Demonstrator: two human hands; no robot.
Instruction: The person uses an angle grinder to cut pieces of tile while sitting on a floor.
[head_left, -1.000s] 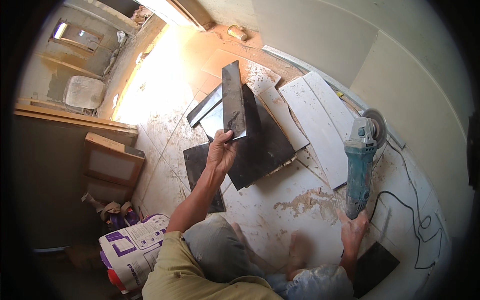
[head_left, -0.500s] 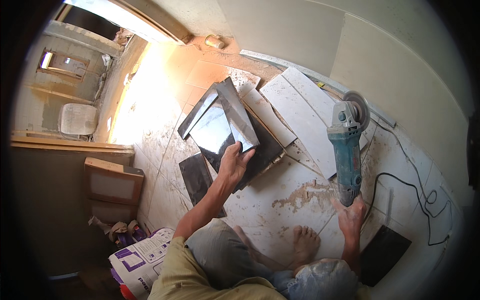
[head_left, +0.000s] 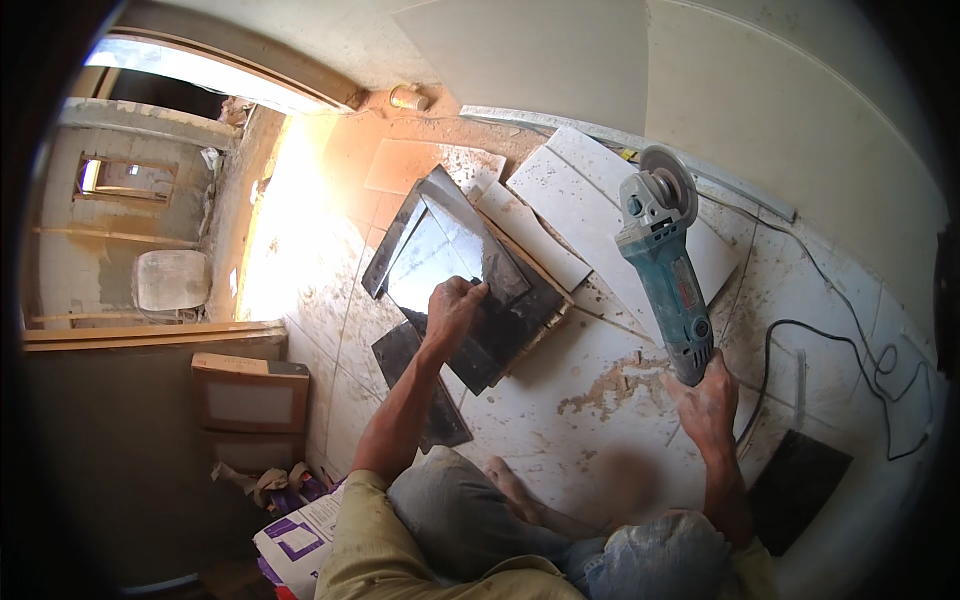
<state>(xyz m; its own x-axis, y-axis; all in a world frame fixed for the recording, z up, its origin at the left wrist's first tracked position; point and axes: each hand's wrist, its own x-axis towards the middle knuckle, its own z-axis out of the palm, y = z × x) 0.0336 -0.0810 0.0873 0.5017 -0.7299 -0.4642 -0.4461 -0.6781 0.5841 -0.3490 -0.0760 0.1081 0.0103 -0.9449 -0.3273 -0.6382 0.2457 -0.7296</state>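
Note:
My right hand (head_left: 706, 405) is closed round the rear end of a teal and grey angle grinder (head_left: 668, 280). Its disc (head_left: 672, 182) points away from me, up off the floor. My left hand (head_left: 453, 312) is closed, its fingers bunched against the glossy face of a black tile (head_left: 425, 262) on a small stack. Whatever is between those fingertips is too small to make out. A narrower dark tile piece (head_left: 462, 212) lies across the far right part of the glossy tile. More black tiles (head_left: 505, 335) lie beneath, and another piece (head_left: 418, 375) rests by my left forearm.
Large pale tiles (head_left: 625, 235) lie beyond the stack, beside a long metal profile (head_left: 740, 190) along the wall. A black cord (head_left: 840, 350) loops on the right, near a black tile (head_left: 800, 490). Cardboard boxes (head_left: 250, 395) and a white-purple bag (head_left: 300, 540) are on the left.
The narrow tile piece has turned, and my left hand has shifted left from its near end, fingers now more bunched. The grinder has tilted left. My foot has moved and blurs. The view has shifted.

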